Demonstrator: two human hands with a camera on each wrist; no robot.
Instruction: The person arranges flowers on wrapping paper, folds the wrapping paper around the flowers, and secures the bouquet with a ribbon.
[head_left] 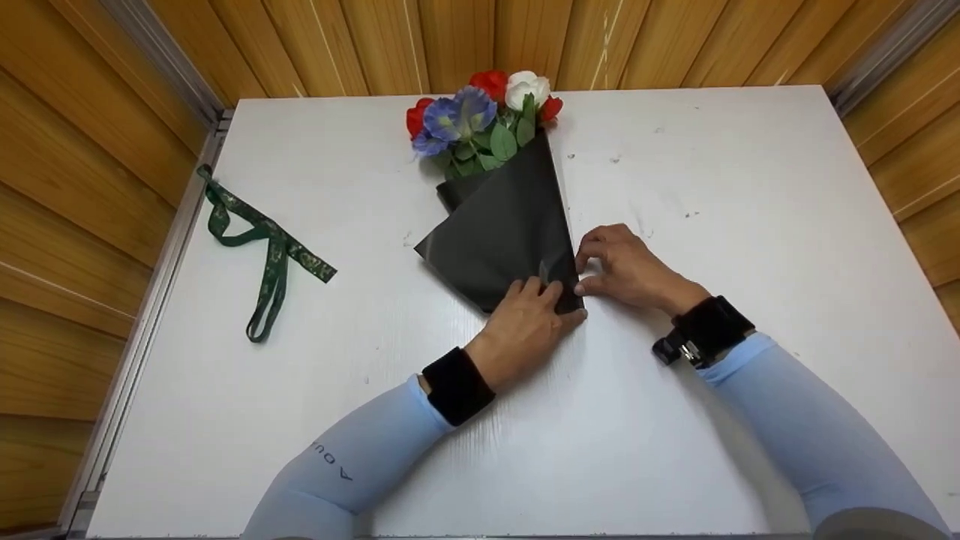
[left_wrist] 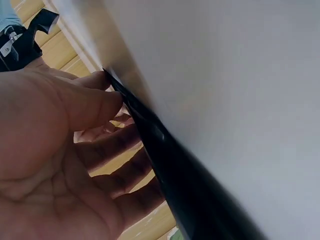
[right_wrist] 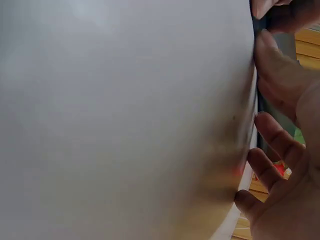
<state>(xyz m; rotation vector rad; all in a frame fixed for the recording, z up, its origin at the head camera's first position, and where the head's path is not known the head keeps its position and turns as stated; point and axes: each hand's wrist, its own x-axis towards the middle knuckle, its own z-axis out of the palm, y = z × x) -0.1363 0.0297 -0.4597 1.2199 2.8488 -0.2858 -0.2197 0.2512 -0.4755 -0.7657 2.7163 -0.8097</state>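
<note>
One desk [head_left: 750, 195] centrally bears a bouquet [head_left: 487, 139] in black wrapping [head_left: 502, 232], probably light and easily creased, best held by its narrow end, where the left hand [head_left: 523, 330] presses, fingers spread, and the right hand [head_left: 631, 268], fingers parted, touches the edge.

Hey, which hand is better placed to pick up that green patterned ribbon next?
Probably the left hand: it's nearer the dark green patterned fabric ribbon, though it's touching the black sheet wrapper. The right hand sits farther away, at the wrapper's right edge.
</note>
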